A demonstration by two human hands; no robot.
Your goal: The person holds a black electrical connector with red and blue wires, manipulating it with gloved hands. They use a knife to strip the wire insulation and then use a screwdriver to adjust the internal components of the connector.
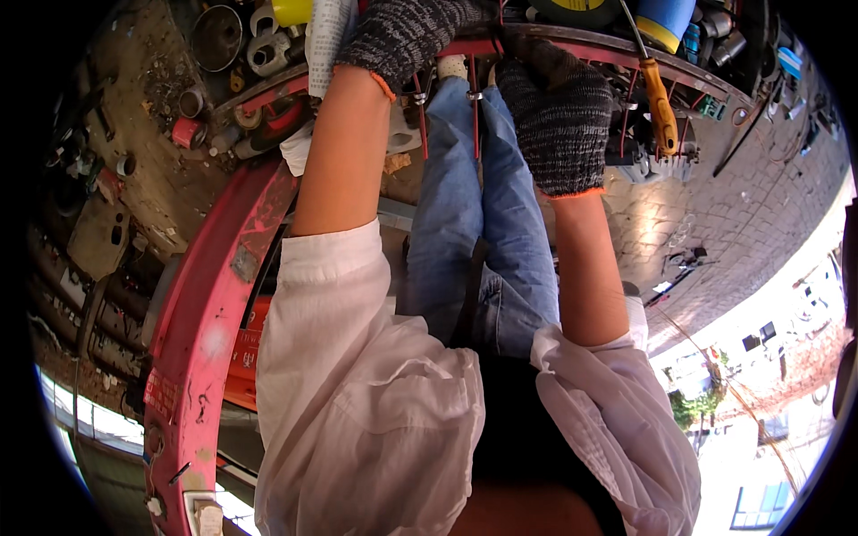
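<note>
Frame: the curved red-painted metal frame (219,295) runs from the lower left up and bends across the top of the view; its paint is chipped and scuffed. Both my hands are on its top stretch.
Left hand: my left hand (407,31), in a grey knitted work glove with an orange cuff edge, lies on the frame near the top edge of the view. The fingers curl over the bar and out of sight, so I cannot tell whether they are clamped on it or merely resting.
Right hand: my right hand (559,116), in a matching grey glove, hangs just below the frame's top stretch, the fingers drawn together and reaching up to the bar. Whether they pinch anything, I cannot tell.
Wires: thin red wires (474,116) drop from the frame between my two hands, close beside the right glove.
Screwdriver: an orange-handled screwdriver (661,112) lies across the frame's top right stretch, near my right hand but not touching it.
Sleeves: loose white shirt sleeves (357,375) are pushed up, leaving both forearms bare.
Legs: my blue jeans (474,232) show between the forearms, below the frame.
Ground left: round metal parts and short pipe pieces (219,40) lie scattered on the dirty ground beyond the frame's upper left corner.
Ground right: grey brick paving (742,214) spreads out on the right.
</note>
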